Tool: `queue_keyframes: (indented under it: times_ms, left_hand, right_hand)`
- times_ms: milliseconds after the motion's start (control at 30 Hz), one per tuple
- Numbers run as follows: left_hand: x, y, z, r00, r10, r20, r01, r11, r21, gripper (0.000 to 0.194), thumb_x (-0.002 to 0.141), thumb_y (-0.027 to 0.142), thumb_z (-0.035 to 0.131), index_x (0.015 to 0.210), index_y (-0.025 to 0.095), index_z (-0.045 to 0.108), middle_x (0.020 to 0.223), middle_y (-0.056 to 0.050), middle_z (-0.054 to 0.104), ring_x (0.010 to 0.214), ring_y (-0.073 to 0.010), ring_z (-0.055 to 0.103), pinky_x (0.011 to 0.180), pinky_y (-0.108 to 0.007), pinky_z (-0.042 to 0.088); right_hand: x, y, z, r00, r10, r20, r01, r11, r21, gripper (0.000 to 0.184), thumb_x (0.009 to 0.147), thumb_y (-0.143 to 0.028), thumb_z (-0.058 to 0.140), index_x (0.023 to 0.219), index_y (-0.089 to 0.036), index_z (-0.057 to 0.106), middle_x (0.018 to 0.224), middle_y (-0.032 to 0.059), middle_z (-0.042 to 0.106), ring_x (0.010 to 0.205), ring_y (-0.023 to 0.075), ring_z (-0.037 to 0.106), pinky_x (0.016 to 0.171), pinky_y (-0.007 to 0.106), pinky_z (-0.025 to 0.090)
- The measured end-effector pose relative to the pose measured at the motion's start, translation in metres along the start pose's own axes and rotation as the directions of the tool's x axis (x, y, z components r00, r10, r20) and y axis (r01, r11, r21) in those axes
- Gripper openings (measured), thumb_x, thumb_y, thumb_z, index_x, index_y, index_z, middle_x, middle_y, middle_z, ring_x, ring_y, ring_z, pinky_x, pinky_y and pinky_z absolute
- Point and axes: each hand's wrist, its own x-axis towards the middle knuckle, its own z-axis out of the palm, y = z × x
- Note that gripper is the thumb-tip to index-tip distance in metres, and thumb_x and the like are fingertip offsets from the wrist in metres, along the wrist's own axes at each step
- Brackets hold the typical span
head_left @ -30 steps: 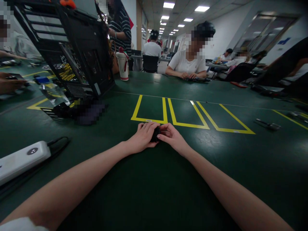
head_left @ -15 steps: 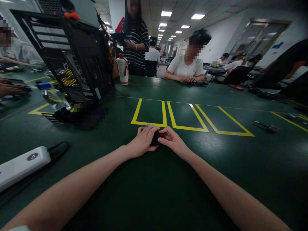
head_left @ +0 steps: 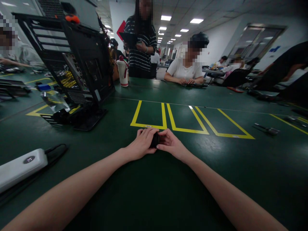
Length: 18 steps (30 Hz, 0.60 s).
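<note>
A small black object, blocky in outline, is between my hands just over the green table; its kind cannot be made out. My left hand is wrapped over its left side, fingers on top and thumb below, hiding most of it. Against its right end sit the bent fingertips and thumb of my right hand. Beyond my fingers lie yellow tape outlines stuck on the table.
A black computer case stands at the left, with a clear plastic bottle beside it. A white power strip lies at near left. A paper cup stands at the back. A screwdriver-like tool lies at right. A co-worker sits opposite.
Both hands stay around the black object, with the right fingers slightly shifted against its end. The standing person in stripes has moved a little to the right. My view has tilted slightly.
</note>
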Motion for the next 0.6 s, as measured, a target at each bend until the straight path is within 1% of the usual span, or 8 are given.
queue_keyframes:
  times_ms: [33, 100, 200, 300, 433, 533, 600]
  left_hand:
    - [0.0000, -0.0003, 0.0008, 1.000, 0.000, -0.003, 0.000, 1.000, 0.001, 0.061, 0.076, 0.024, 0.059, 0.126, 0.018, 0.023, 0.126, -0.015, 0.041, 0.118, -0.0286, 0.039, 0.095, -0.047, 0.031]
    - [0.0001, -0.0008, 0.0023, 1.000, 0.003, -0.012, -0.003, 1.000, 0.002, 0.062, 0.076, 0.026, 0.059, 0.126, 0.018, 0.023, 0.127, -0.015, 0.041, 0.118, -0.0290, 0.040, 0.095, -0.047, 0.031]
    - [0.0002, -0.0008, 0.0026, 1.000, 0.002, -0.025, -0.002, 1.000, 0.000, 0.061, 0.077, 0.029, 0.059, 0.126, 0.019, 0.024, 0.126, -0.015, 0.041, 0.117, -0.0289, 0.041, 0.095, -0.048, 0.030]
    - [0.0001, -0.0003, 0.0007, 1.000, 0.001, -0.022, -0.001, 1.000, -0.003, 0.060, 0.077, 0.029, 0.058, 0.126, 0.019, 0.025, 0.126, -0.014, 0.042, 0.116, -0.0286, 0.042, 0.095, -0.048, 0.031]
    - [-0.0004, -0.0005, 0.0004, 1.000, 0.000, -0.013, 0.000, 1.000, -0.006, 0.060, 0.078, 0.029, 0.058, 0.126, 0.018, 0.024, 0.127, -0.014, 0.042, 0.116, -0.0279, 0.042, 0.095, -0.047, 0.031]
    - [-0.0005, -0.0011, 0.0018, 1.000, -0.007, -0.021, 0.007, 1.000, -0.004, 0.062, 0.076, 0.027, 0.060, 0.126, 0.019, 0.024, 0.125, -0.014, 0.043, 0.115, -0.0282, 0.042, 0.094, -0.047, 0.031]
    - [-0.0006, -0.0009, 0.0016, 1.000, -0.007, -0.016, 0.007, 1.000, -0.010, 0.063, 0.075, 0.025, 0.061, 0.126, 0.019, 0.024, 0.126, -0.014, 0.042, 0.116, -0.0286, 0.042, 0.094, -0.048, 0.031]
  right_hand:
    - [0.0000, 0.0005, 0.0003, 1.000, -0.003, 0.002, 0.003, 1.000, 0.008, 0.039, 0.065, -0.020, 0.072, 0.095, -0.025, 0.048, 0.102, 0.0001, 0.055, 0.100, 0.0173, 0.057, 0.091, 0.039, 0.044]
    - [0.0003, 0.0010, 0.0013, 1.000, -0.002, -0.015, 0.002, 1.000, 0.018, 0.033, 0.069, -0.023, 0.070, 0.094, -0.025, 0.049, 0.101, 0.0000, 0.055, 0.098, 0.0170, 0.057, 0.089, 0.038, 0.046]
    - [0.0011, 0.0004, 0.0032, 0.997, -0.011, -0.078, 0.012, 1.000, 0.008, 0.022, 0.073, -0.027, 0.066, 0.089, -0.024, 0.051, 0.097, -0.0008, 0.055, 0.093, 0.0161, 0.058, 0.085, 0.035, 0.047]
    - [0.0017, -0.0005, 0.0043, 0.995, 0.007, -0.104, -0.010, 1.000, -0.022, 0.024, 0.072, -0.028, 0.066, 0.091, -0.024, 0.052, 0.097, -0.0002, 0.056, 0.093, 0.0168, 0.058, 0.085, 0.036, 0.047]
    - [0.0024, -0.0001, 0.0031, 0.995, 0.060, -0.079, -0.063, 0.997, -0.034, 0.029, 0.074, -0.029, 0.065, 0.100, -0.022, 0.052, 0.103, 0.0030, 0.056, 0.099, 0.0186, 0.056, 0.089, 0.038, 0.045]
    - [0.0022, 0.0008, 0.0011, 0.999, 0.038, -0.021, -0.038, 0.999, 0.019, 0.031, 0.070, -0.024, 0.068, 0.096, -0.023, 0.051, 0.101, 0.0018, 0.056, 0.099, 0.0178, 0.057, 0.089, 0.038, 0.045]
    - [0.0016, 0.0011, 0.0002, 1.000, 0.009, 0.002, -0.009, 0.999, 0.043, 0.036, 0.066, -0.020, 0.071, 0.094, -0.024, 0.049, 0.102, 0.0006, 0.055, 0.099, 0.0170, 0.056, 0.091, 0.038, 0.044]
